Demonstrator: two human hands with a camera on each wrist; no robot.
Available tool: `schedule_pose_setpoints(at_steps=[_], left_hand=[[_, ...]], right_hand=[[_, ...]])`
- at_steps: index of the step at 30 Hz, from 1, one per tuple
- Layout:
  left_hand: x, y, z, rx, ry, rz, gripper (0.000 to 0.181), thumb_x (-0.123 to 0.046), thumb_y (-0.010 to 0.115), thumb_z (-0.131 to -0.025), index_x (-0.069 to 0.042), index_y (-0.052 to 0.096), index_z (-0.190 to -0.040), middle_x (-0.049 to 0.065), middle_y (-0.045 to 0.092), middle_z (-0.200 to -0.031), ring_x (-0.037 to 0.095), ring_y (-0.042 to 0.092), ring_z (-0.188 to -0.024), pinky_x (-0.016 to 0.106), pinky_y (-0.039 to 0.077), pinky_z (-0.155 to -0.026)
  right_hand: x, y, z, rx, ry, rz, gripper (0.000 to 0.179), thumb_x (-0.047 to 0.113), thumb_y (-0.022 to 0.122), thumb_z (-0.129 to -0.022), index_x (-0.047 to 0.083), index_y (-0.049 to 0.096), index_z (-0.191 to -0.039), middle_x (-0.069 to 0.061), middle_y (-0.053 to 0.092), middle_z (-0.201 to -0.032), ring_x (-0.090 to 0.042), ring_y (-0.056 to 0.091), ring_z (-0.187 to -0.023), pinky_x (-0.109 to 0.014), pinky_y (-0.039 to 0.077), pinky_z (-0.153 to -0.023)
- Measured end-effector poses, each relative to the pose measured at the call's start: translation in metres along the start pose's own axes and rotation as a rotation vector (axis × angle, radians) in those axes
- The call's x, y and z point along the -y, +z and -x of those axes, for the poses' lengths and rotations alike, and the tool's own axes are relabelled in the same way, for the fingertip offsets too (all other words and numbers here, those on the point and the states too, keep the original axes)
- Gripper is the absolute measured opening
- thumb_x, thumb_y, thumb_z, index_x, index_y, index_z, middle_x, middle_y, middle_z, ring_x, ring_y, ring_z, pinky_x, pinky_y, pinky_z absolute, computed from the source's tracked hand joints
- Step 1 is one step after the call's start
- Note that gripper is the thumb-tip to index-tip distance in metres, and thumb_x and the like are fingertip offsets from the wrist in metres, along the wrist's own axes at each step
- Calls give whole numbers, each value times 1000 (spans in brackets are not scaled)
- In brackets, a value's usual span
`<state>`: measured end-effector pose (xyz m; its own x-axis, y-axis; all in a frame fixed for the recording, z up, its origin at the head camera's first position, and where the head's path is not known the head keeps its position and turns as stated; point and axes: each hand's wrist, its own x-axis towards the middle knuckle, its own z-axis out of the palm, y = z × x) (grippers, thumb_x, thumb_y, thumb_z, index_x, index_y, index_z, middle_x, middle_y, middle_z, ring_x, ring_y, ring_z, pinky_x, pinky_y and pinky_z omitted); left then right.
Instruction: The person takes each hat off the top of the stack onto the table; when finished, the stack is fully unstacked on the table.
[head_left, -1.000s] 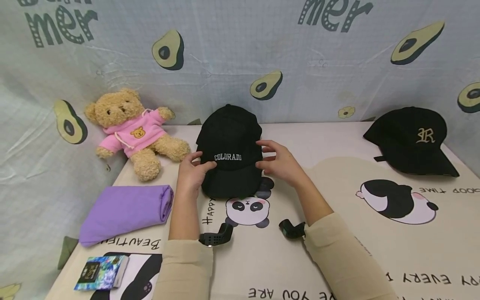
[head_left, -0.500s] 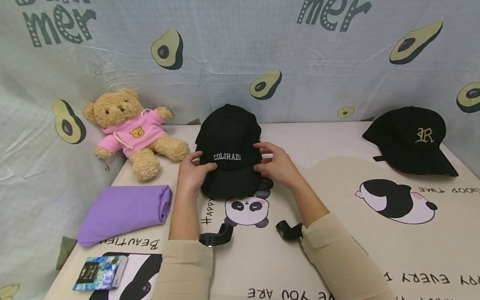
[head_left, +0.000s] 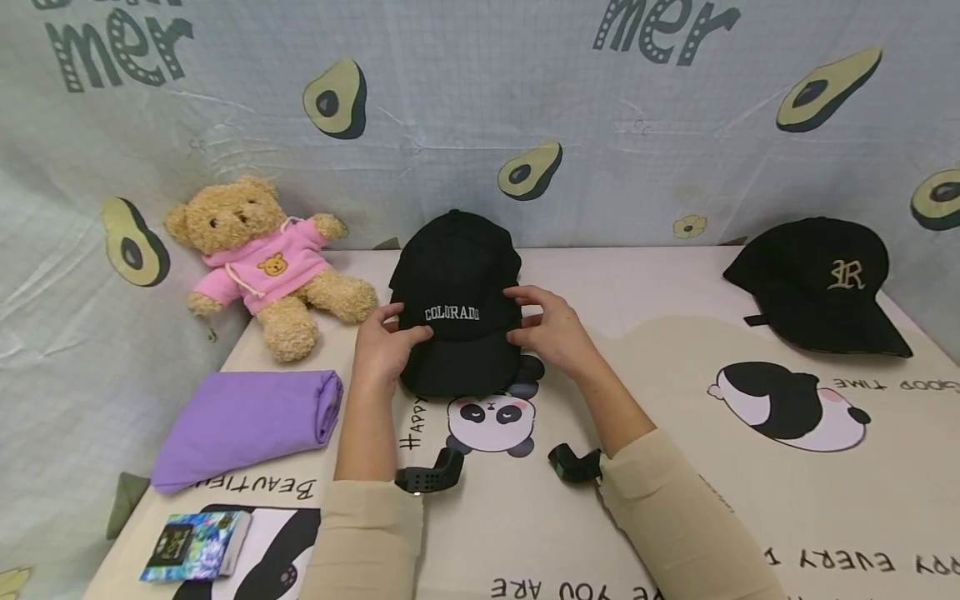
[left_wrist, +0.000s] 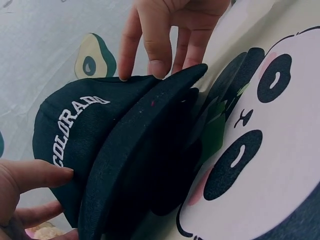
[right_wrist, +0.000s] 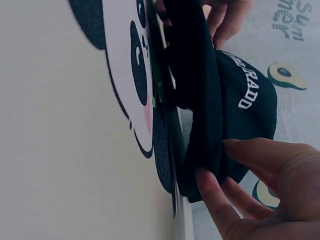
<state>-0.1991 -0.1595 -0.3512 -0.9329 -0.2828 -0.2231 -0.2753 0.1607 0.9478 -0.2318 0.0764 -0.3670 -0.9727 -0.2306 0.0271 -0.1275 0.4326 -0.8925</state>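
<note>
A black baseball cap [head_left: 454,275] with white COLORADO lettering stands at the back middle of the table, its brim toward me. My left hand [head_left: 384,354] holds the cap's left side, thumb on the front beside the lettering and fingers behind the edge. On the opposite side, my right hand [head_left: 553,329] grips the cap between thumb and fingers, low by the brim. Under the brim [left_wrist: 142,125], the left wrist view shows another dark, brim-like shape [left_wrist: 172,187]; what it belongs to is mostly hidden. Both thumbs touch the fabric in the wrist views.
To the left sit a teddy bear [head_left: 262,267] in a pink hoodie, a folded purple cloth [head_left: 251,425] and a small, thick, colourful book [head_left: 197,546]. Another black cap [head_left: 821,283] with a gold letter R lies at the far right. An avocado-print sheet [head_left: 622,183] hangs behind.
My right hand has shifted slightly left and closer in on the cap's side. The left hand and the cap have hardly moved.
</note>
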Motion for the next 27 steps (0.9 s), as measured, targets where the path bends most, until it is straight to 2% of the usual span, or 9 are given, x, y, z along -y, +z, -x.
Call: schedule_pose_setpoints(at_steps=[7,14,27], left_hand=[[0,-1,-1,1,7,3,69,-6,71,-92,-8,43,-155,23,46,-144,33,47,-122,46,42,-108],[0,2,2,7,15,8,70,-5,71,-91,-7,43,-155,25,44,-147,36,46,-128,51,40,-114],[-6,3,4,5,41,-49,71,-8,72,-91,-6,43,-155,25,44,-150,39,45,-133,54,39,-116]], right_hand=[[2,0,0,-16,-9,33,64,1,74,-87,18,58,-146,-13,54,-147,-32,64,-114,-43,54,-92],[2,-2,3,-24,-7,39,62,3,73,-88,17,58,-147,-13,54,-147,-34,65,-115,-45,54,-93],[9,-6,6,-66,-20,60,59,5,73,-88,16,60,-144,-12,55,-145,-34,67,-112,-43,53,-89]])
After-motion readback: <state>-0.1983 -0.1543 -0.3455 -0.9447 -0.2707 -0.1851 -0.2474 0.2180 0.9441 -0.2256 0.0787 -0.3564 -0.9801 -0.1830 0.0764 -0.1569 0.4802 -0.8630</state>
